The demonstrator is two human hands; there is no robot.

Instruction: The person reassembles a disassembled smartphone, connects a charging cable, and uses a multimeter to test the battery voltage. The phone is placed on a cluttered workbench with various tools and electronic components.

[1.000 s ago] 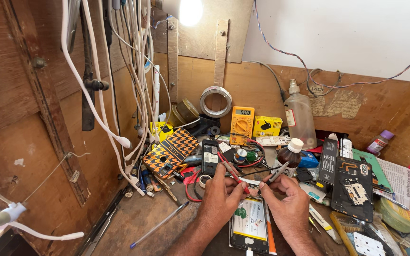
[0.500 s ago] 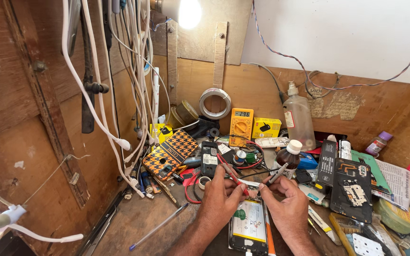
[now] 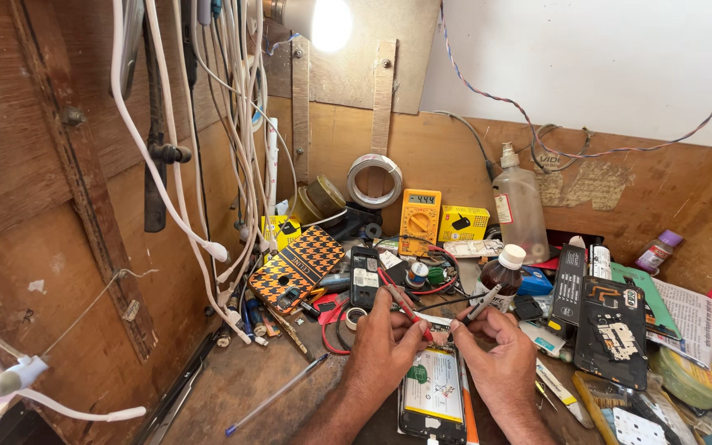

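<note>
Holding the red probe (image 3: 404, 303) pinched in your left hand (image 3: 389, 350), you kept its tip down at the far end of the opened phone (image 3: 433, 387), which lay on the bench (image 3: 241, 387) between your wrists. Your right hand (image 3: 500, 354) had its fingers clamped on the black probe (image 3: 481, 306), slanted toward the same spot. The yellow multimeter (image 3: 419, 221) stood farther back, with a clear bottle (image 3: 521, 206) to its right.
</note>
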